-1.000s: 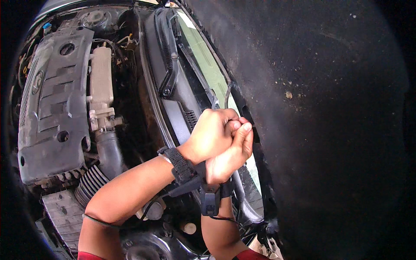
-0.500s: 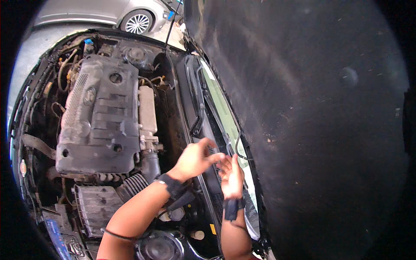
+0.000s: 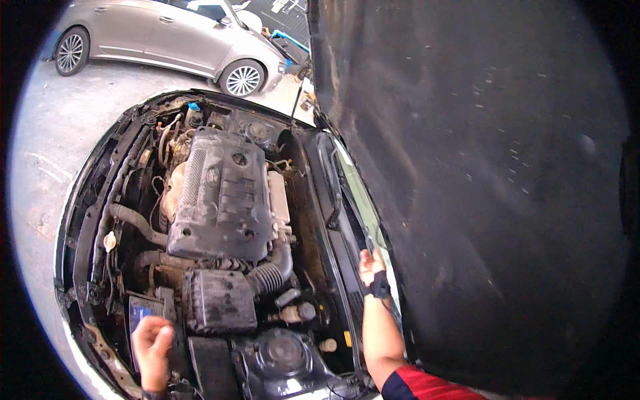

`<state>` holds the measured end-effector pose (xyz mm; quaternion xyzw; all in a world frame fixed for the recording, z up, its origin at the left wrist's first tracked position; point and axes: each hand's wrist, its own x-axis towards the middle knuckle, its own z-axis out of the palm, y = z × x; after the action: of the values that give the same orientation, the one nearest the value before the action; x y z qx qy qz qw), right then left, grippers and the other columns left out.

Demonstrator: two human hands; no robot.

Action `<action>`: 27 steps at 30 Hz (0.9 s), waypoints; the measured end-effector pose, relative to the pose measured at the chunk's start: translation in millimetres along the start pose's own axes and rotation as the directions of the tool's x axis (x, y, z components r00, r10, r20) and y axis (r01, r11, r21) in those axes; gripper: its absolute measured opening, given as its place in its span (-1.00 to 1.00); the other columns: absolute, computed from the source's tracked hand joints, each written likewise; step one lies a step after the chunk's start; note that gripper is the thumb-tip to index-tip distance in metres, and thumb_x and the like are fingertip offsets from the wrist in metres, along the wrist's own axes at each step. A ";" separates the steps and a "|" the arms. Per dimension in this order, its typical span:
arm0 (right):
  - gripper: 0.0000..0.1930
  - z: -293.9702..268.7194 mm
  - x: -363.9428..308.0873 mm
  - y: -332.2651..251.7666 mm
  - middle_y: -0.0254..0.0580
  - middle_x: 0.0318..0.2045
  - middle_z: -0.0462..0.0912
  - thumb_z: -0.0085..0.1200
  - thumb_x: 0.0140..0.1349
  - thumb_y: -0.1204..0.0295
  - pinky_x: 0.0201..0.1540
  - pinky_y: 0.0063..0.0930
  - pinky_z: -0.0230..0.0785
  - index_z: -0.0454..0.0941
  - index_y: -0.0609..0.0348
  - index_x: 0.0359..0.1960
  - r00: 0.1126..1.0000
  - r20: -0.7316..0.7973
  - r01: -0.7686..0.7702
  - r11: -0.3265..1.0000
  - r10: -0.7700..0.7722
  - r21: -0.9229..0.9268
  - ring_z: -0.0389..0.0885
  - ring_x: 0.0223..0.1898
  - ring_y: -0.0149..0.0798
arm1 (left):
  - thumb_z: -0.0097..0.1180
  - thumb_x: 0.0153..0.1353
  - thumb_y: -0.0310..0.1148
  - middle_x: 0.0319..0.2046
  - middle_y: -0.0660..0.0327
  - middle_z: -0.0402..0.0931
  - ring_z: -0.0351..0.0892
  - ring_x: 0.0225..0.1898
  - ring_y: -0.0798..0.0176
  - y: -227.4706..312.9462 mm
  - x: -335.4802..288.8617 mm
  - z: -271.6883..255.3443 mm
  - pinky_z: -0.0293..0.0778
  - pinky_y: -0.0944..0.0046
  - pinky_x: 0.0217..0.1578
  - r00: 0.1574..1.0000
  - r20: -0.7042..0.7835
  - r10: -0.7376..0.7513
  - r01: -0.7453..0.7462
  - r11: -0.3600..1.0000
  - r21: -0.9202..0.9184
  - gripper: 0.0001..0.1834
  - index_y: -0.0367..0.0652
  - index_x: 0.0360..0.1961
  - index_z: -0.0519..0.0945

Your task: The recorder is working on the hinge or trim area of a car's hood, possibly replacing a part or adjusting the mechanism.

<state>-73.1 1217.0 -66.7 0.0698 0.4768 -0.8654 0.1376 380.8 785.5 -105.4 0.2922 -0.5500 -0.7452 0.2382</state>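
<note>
My left hand (image 3: 152, 343) is over the battery (image 3: 141, 308) at the near left of an open engine bay. Its fingers curl in toward the palm, and nothing shows in them. My right hand (image 3: 371, 268) is at the base of the windshield (image 3: 360, 187), close to the cowl panel (image 3: 350, 250), beneath the raised hood (image 3: 480, 200). Its fingers stretch forward and apart, with no object visible in them. Between the two hands lie the ribbed air filter box (image 3: 220, 300) and the corrugated intake hose (image 3: 270, 277).
A dusty black engine cover (image 3: 223, 193) fills the middle of the bay. The strut tower (image 3: 283, 350) and a capped reservoir (image 3: 305, 312) are at the near side. A prop rod (image 3: 297, 100) stands at the far side. Beyond, a silver car (image 3: 173, 40) is parked on concrete.
My left hand has moved away from my right, leftward across the bay to the battery. The right hand stays by the windshield. The view has shifted, showing more of the parked car.
</note>
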 end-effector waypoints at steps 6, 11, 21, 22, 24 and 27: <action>-0.83 81.2 -151.0 124.8 -0.24 -0.47 0.62 0.11 0.25 0.29 -0.58 -0.63 0.35 0.53 0.13 -0.31 0.998 -0.052 -0.049 0.823 0.024 -0.565 0.59 -0.51 -0.38 | 0.01 0.35 -0.36 -0.63 0.51 0.21 0.05 -0.66 0.62 2.7 -123.5 -108.6 -0.02 0.54 -0.65 0.980 -0.133 -0.149 0.098 0.939 -0.330 -0.87 -0.14 -0.15 0.49; -0.67 147.8 -317.0 251.7 -0.28 -0.32 0.63 0.11 0.26 0.26 -0.30 -0.50 0.45 0.48 0.19 -0.05 0.811 0.419 0.292 0.337 0.409 -0.895 0.60 -0.37 -0.40 | 0.01 0.37 -0.33 -0.54 0.43 0.32 0.21 -0.57 0.58 12.8 -177.6 -152.7 0.15 0.49 -0.59 0.947 -0.231 -0.225 0.123 0.915 -0.385 -0.80 -0.15 -0.05 0.47; -0.53 282.9 -587.1 281.6 -0.13 -0.26 0.49 0.13 0.20 0.24 -0.23 -0.25 0.41 0.32 0.18 0.07 0.263 0.843 0.797 0.387 0.469 -0.464 0.55 -0.27 -0.08 | 0.17 0.25 -0.18 -0.61 0.44 0.27 0.05 -0.74 0.62 96.2 -249.3 -192.0 -0.09 0.53 -0.74 0.969 -0.060 0.239 -0.244 0.897 -0.368 -0.70 -0.20 -0.24 0.46; -0.51 279.1 -601.6 286.3 -0.14 -0.26 0.49 0.15 0.19 0.26 -0.23 -0.26 0.42 0.32 0.19 0.09 0.258 0.866 0.777 0.440 0.428 -0.450 0.55 -0.29 -0.09 | 0.13 0.28 -0.21 -0.62 0.46 0.23 0.01 -0.74 0.63 113.0 -261.5 -192.6 -0.09 0.53 -0.74 0.948 -0.028 0.317 -0.305 0.880 -0.364 -0.74 -0.17 -0.23 0.44; -0.49 274.5 -629.2 289.0 -0.14 -0.26 0.49 0.16 0.19 0.27 -0.23 -0.28 0.42 0.31 0.19 0.12 0.238 0.895 0.753 0.511 0.376 -0.415 0.55 -0.30 -0.10 | 0.10 0.30 -0.19 -0.59 0.47 0.19 -0.01 -0.73 0.63 146.2 -289.0 -199.2 -0.09 0.53 -0.74 0.908 0.019 0.419 -0.394 0.867 -0.306 -0.75 -0.14 -0.23 0.41; -0.54 270.9 -659.3 281.5 -0.11 -0.28 0.53 0.18 0.16 0.33 -0.25 -0.28 0.40 0.32 0.17 0.04 0.212 0.850 0.568 0.647 0.482 -0.509 0.57 -0.30 -0.14 | 0.19 0.23 -0.17 -0.61 0.44 0.23 0.05 -0.73 0.61 163.6 -321.6 -198.7 -0.07 0.51 -0.74 0.914 -0.057 0.403 -0.406 0.898 -0.166 -0.68 -0.18 -0.30 0.39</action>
<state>643.4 958.5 17.6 -0.5698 0.5916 -0.4163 0.3899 755.1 821.8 62.7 0.1573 -0.5288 -0.7216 0.4181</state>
